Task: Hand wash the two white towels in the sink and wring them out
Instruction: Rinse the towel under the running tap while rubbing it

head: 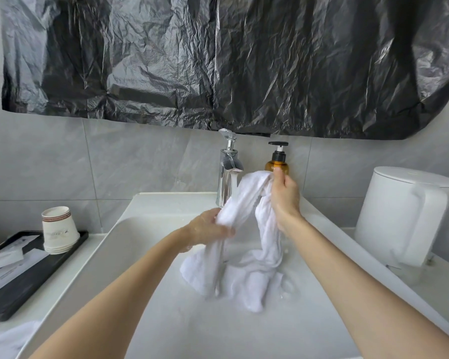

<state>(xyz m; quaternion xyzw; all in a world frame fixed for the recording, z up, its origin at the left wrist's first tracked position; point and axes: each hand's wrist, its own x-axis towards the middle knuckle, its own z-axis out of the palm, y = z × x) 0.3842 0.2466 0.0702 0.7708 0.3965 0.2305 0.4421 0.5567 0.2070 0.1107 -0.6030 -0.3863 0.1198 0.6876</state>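
The person holds a white towel [244,203] up in the sink [130,255], directly in front of the tap [227,172], where a stream of water falls from the spout toward the cloth. The right hand [285,195], just right of the tap, has its thumb and fingers curled together, pinching the towel's upper edge. The left hand [210,228], lower and in front of the tap, has its fingers wrapped round a bunched fold of the same towel. From these two grips the cloth hangs in two wet strands whose ends lie heaped on the sink's floor.

A brown soap bottle [276,164] with a black pump stands just right of the tap, behind the right hand. Far right of the tap sits a white kettle [402,216]. Well left of it, stacked paper cups [59,230] stand on a black tray [24,281]. A second white towel [8,340] lies on the counter, far left of the tap and nearest the person. A black plastic sheet [218,60] hangs on the wall above the tap.
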